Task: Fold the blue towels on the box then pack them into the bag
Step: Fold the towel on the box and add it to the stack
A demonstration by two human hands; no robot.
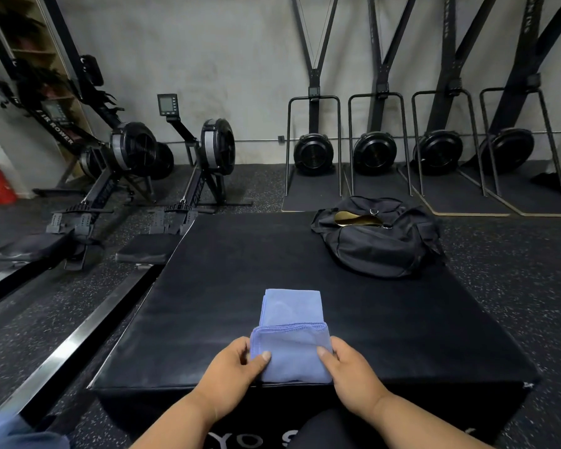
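Both hands are on the blue towel at the near edge of the black box. The left hand pinches its left side, the right hand pinches its right side, and the near flap is doubled over between them. Beyond, on the box's far right corner, sits the black bag, its top gaping open.

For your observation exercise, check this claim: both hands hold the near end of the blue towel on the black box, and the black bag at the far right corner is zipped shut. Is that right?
One detail is wrong. The head view shows the bag open at the top, with a pale lining visible. The rest stands: the left hand and right hand hold the near end of the blue towel on the black box.
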